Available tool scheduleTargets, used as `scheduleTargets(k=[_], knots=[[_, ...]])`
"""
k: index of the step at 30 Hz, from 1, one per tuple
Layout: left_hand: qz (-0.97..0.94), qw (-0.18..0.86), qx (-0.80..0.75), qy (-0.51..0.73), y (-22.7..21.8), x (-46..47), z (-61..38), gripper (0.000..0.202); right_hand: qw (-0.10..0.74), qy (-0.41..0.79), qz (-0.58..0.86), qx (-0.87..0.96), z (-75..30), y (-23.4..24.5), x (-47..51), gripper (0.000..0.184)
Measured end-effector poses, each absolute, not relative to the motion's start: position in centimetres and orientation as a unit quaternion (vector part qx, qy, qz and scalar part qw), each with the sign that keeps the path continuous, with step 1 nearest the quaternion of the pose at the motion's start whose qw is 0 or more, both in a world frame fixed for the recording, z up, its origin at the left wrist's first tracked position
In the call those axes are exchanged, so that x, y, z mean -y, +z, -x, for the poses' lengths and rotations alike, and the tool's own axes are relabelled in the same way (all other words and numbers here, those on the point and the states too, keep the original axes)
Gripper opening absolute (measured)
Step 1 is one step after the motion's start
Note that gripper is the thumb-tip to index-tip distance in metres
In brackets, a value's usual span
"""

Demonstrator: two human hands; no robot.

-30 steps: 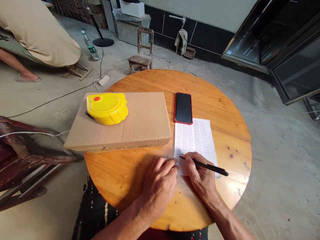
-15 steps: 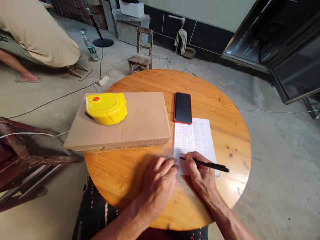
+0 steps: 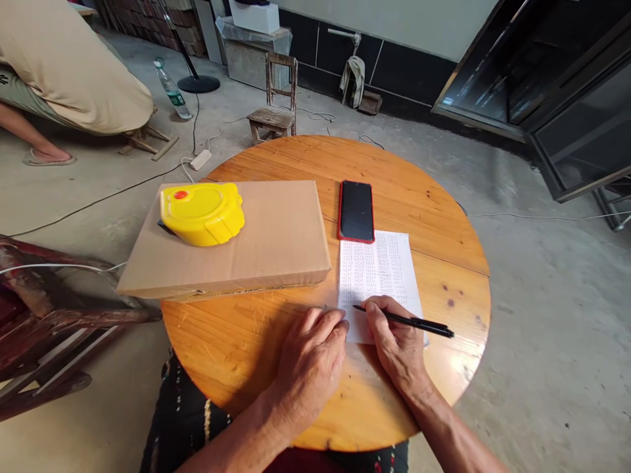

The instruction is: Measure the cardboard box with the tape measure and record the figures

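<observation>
My right hand (image 3: 394, 335) grips a black pen (image 3: 419, 322), its tip touching or just over the lower part of a white sheet of paper (image 3: 379, 263). Columns of small handwritten characters cover the sheet above the pen tip. At the paper's lower left edge rests my left hand (image 3: 313, 358), its fingers loosely bent and nothing visibly held; the undersides of the fingers are hidden. A phone in a red case (image 3: 356, 210) lies over the top left corner of the paper.
The round wooden table (image 3: 434, 243) also bears a cardboard box (image 3: 280, 230) with a yellow tape-measure-shaped object (image 3: 202, 213) on top. A small wooden chair (image 3: 273, 118) stands beyond. A wooden chair (image 3: 64, 315) is at left; a person (image 3: 73, 72) sits at upper left.
The pen tip has shifted slightly to the right relative to the paper. The whole view has slid a little left. My left hand stays at the paper's edge.
</observation>
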State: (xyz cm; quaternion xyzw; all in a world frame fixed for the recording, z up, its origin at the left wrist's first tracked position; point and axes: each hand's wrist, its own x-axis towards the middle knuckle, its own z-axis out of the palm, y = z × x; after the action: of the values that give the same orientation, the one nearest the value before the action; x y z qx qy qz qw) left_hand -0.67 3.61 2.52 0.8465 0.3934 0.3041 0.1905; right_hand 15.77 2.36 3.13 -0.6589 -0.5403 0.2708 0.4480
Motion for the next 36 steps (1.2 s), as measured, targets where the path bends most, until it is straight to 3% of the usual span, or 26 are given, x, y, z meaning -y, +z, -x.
scheduleTargets(k=[36], knots=[[-0.844,0.193,-0.393,0.31,2.65,-3.68,0.69,0.023,0.443,0.25,0.653,0.561,-15.67,3.16,-2.32,0.02]])
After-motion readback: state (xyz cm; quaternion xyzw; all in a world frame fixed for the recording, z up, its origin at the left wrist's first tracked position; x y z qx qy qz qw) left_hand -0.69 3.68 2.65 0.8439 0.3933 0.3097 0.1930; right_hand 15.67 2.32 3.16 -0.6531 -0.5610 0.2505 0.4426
